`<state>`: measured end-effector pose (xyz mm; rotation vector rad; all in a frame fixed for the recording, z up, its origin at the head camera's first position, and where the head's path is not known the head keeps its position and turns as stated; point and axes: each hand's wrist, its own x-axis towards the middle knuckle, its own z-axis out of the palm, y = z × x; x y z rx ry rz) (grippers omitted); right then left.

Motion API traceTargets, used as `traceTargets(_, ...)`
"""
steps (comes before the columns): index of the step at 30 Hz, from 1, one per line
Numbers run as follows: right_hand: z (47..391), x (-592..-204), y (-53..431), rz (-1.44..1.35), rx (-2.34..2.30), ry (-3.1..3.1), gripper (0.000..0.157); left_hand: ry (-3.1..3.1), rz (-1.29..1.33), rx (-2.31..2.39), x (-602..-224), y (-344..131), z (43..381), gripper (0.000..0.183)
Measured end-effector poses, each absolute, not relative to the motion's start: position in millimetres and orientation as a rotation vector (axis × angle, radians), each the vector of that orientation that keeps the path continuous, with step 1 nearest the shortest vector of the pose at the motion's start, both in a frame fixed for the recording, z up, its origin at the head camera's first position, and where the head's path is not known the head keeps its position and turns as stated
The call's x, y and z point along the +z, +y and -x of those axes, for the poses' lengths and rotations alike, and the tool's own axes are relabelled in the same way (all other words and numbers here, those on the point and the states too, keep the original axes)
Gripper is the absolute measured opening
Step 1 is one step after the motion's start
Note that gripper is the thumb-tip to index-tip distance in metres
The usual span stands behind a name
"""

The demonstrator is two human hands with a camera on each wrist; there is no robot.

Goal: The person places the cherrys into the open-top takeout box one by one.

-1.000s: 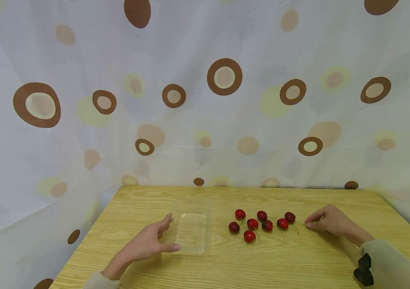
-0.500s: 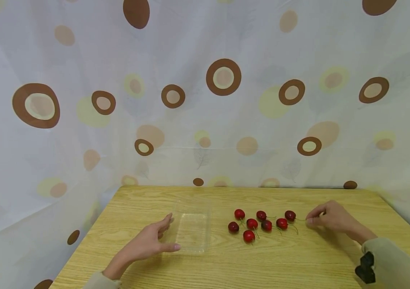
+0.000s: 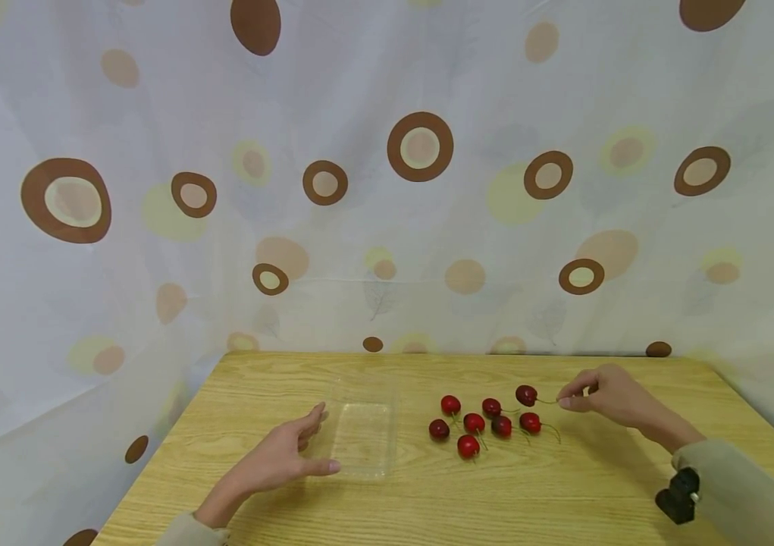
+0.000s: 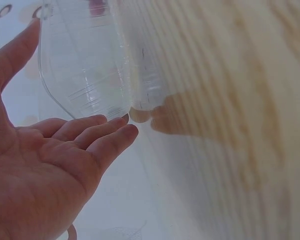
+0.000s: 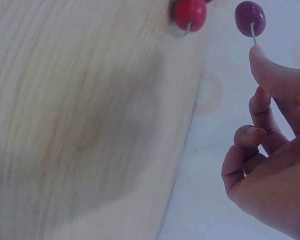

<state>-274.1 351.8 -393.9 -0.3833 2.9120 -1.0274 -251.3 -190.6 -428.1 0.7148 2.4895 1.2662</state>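
My right hand (image 3: 608, 396) pinches the stem of a dark red cherry (image 3: 526, 395) between thumb and fingertips. In the right wrist view that cherry (image 5: 250, 19) hangs off the table surface, at the end of its stem. To its left, several other red cherries (image 3: 474, 423) with stems lie in a loose group on the table. My left hand (image 3: 284, 457) is spread beside a clear plastic box (image 3: 362, 440), thumb and fingers apart. Seen from the left wrist, the fingers are straight along the wall of the clear box (image 4: 85, 65); whether they press on it I cannot tell.
The wooden table (image 3: 496, 500) carries everything and ends at a back edge. A white curtain (image 3: 373, 227) with brown and yellow spots hangs behind it and along the sides. A black object (image 3: 678, 497) is fixed at the right sleeve.
The right hand has lifted by the stem the cherry that lay at the right of the group, moving it up and slightly left. My left hand and the box have stayed put.
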Motion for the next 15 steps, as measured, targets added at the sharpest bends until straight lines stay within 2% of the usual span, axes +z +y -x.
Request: traceTargets(15, 286, -378, 280, 0.531, -1.208, 2.800, 0.015, 2.488, -0.706, 1.279, -429, -191, 252, 0.102)
